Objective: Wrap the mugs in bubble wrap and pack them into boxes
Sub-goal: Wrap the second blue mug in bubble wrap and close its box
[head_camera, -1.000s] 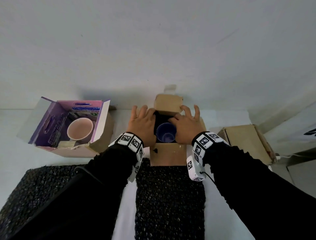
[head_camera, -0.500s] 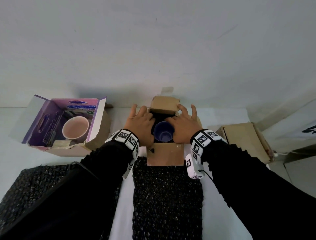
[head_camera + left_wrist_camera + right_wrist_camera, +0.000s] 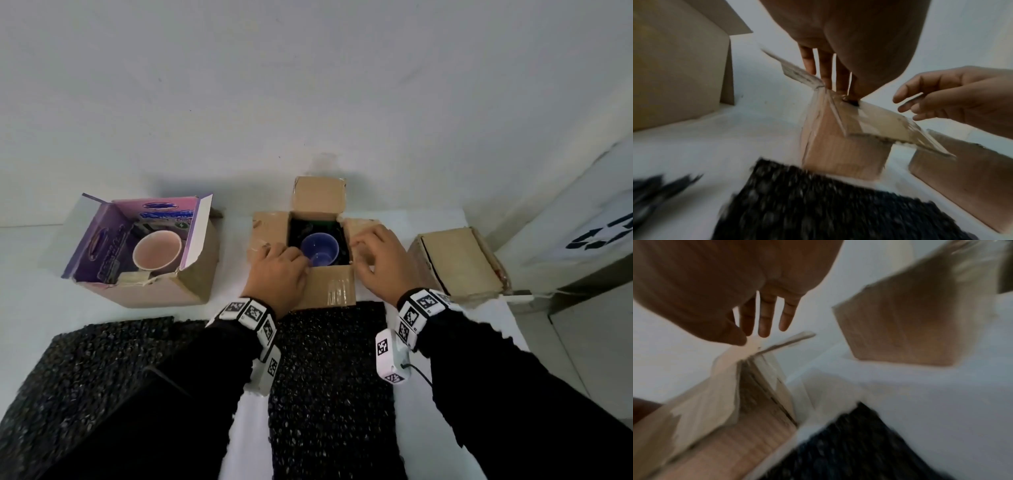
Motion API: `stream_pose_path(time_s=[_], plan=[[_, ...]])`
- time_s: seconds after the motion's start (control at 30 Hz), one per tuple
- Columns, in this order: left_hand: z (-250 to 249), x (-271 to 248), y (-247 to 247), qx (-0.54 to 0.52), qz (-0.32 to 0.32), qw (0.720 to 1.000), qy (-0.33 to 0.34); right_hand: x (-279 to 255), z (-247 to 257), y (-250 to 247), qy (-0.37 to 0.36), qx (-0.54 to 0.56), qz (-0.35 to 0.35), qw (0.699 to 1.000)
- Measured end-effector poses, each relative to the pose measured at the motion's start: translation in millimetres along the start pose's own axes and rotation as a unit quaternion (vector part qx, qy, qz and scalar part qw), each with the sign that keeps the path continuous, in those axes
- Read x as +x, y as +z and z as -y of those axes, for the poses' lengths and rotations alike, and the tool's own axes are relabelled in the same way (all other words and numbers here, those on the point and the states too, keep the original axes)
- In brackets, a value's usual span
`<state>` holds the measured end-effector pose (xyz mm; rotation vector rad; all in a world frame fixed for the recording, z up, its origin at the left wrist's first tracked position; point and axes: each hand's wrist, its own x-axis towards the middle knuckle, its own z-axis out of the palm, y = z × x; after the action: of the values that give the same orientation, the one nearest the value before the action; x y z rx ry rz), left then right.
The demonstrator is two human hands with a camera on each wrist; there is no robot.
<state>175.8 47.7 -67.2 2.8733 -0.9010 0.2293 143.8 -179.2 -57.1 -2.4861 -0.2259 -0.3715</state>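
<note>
A blue mug [image 3: 320, 248] stands upright inside the open brown box [image 3: 334, 284] in the middle, with dark wrap around it in the box. My left hand [image 3: 279, 274] rests at the box's near left corner, its straight fingers [image 3: 826, 69] touching the left flap where it meets the rim. Over the right flap hovers my right hand [image 3: 380, 257], fingers [image 3: 764, 318] loosely spread and holding nothing. A pink mug [image 3: 157, 249] sits unwrapped in the open purple box [image 3: 137, 291] at the left.
A closed brown box [image 3: 459, 246] sits right of the open one. One sheet of black bubble wrap [image 3: 329, 377] lies under my forearms, and another sheet [image 3: 85, 377] lies at the near left. A wall rises just behind the boxes.
Both hands have drawn back from over the box opening and moved apart toward the side flaps, which now lie spread out. The blue mug shows more fully.
</note>
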Motion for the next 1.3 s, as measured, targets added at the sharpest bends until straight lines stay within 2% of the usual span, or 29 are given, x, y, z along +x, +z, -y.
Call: stream_pose_path(time_s=[0.1, 0.17, 0.2, 0.23, 0.27, 0.33, 0.37, 0.43, 0.53, 0.6, 0.67, 0.77, 0.87, 0.97, 1.07, 1.2, 1.3], plan=[[-4.5, -33.3, 7.8, -0.075, -0.028, 0.997, 0.009, -42.2, 1.1, 6.8, 0.089, 0.065, -0.094, 0.989], [-6.1, -53.0, 11.3, -0.094, -0.05, 0.994, 0.015, -66.7, -0.8, 20.1, 0.156, 0.09, -0.121, 0.976], [-8.3, -61.9, 12.0, -0.091, -0.053, 0.994, 0.02, -76.2, -2.3, 26.6, 0.184, 0.079, -0.096, 0.975], [-10.9, -70.5, 13.7, -0.083, -0.05, 0.995, 0.028, -84.9, -2.6, 32.8, 0.209, 0.053, -0.039, 0.976], [-13.6, -79.2, 15.8, -0.078, -0.038, 0.996, 0.036, -93.9, -0.9, 38.6, 0.225, 0.014, 0.047, 0.973], [-18.3, -93.1, 20.6, -0.082, -0.001, 0.995, 0.047, -108.3, 5.0, 46.8, 0.218, -0.093, 0.211, 0.948], [-19.9, -99.0, 23.1, -0.084, 0.021, 0.995, 0.047, -113.9, 9.9, 49.1, 0.204, -0.146, 0.248, 0.936], [-23.1, -108.9, 25.6, -0.086, 0.06, 0.994, 0.037, -120.3, 19.8, 50.6, 0.194, -0.189, 0.257, 0.928], [-27.4, -119.6, 21.1, -0.08, 0.073, 0.994, 0.014, -123.0, 28.5, 48.1, 0.191, -0.164, 0.28, 0.927], [-28.6, -123.1, 16.2, -0.058, 0.099, 0.993, 0.005, -121.2, 34.8, 42.5, 0.161, -0.102, 0.289, 0.938], [-26.6, -123.1, 9.9, -0.064, 0.16, 0.985, -0.012, -114.9, 47.7, 34.3, 0.121, -0.005, 0.298, 0.947], [-21.6, -117.4, -0.9, -0.047, 0.204, 0.977, -0.033, -97.0, 65.7, 17.5, 0.077, 0.056, 0.274, 0.957], [-17.9, -104.0, -18.8, -0.075, 0.169, 0.983, -0.01, -76.3, 78.5, -5.9, 0.066, 0.059, 0.251, 0.964], [-22.1, -87.3, -46.4, -0.114, 0.138, 0.984, 0.009, -54.1, 92.7, -29.3, 0.09, -0.015, 0.301, 0.949], [-22.1, -68.8, -82.6, -0.102, 0.118, 0.988, 0.0, -30.5, 108.3, -50.2, 0.052, -0.095, 0.302, 0.947], [-5.9, -41.6, -128.5, -0.056, 0.148, 0.985, -0.065, -0.4, 115.6, -75.9, 0.032, -0.12, 0.22, 0.968], [2.3, -21.9, -153.9, -0.114, 0.085, 0.982, -0.122, 19.2, 120.0, -90.2, 0.024, -0.163, 0.145, 0.976]])
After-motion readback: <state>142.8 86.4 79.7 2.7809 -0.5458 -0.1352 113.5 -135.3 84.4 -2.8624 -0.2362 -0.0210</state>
